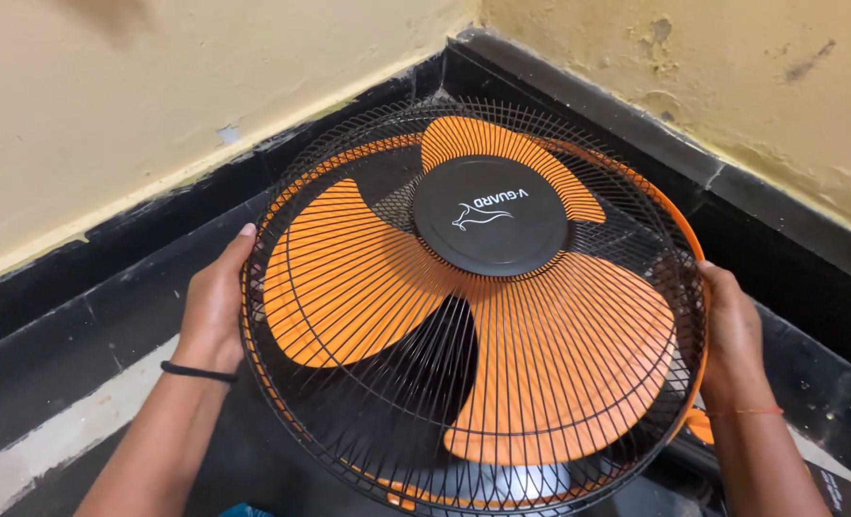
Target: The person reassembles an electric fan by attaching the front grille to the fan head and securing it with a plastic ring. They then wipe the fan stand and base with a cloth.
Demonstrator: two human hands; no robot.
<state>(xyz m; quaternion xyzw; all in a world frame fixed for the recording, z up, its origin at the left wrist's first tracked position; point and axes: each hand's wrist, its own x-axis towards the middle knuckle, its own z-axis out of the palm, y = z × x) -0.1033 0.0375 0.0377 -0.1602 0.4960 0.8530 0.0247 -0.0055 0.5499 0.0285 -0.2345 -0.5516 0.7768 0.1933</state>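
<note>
Left hand [217, 304], right hand [729, 330]: grip closed, palms facing inward, forearms extended.

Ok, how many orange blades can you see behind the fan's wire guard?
3. One blade sits at the top behind the black hub cap, one blade at the left near the left hand, one blade at lower right near the right hand. None appears hidden.

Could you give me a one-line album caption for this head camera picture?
Left hand and right hand grip opposite sides of a round black wire fan guard over orange plastic blades, in a yellowish-walled corner.
</note>
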